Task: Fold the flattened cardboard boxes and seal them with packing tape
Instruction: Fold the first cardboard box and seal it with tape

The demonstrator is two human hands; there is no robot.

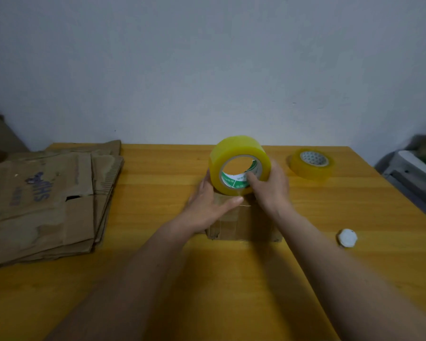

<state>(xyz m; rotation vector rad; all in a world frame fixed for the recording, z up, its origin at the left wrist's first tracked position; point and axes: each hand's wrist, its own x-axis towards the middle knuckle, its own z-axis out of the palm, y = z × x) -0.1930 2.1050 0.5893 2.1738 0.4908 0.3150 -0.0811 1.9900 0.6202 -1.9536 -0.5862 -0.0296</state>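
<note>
A small folded cardboard box [241,225] sits at the middle of the yellow wooden table [231,279]. A big yellow roll of packing tape [236,153] stands on edge over the box's far end. My right hand [271,188] grips the roll, thumb hooked inside its core and fingers round the outside. My left hand [209,205] lies flat on the box top, fingers straight, thumb pressing near the tape strip under the roll. A stack of flattened cardboard boxes [42,200] lies at the left of the table.
A second, smaller roll of tape [311,164] lies flat at the table's back right. A small white hexagonal cap [347,238] lies by my right forearm. A grey wall stands behind the table. Dim clutter [413,168] lies beyond the right edge.
</note>
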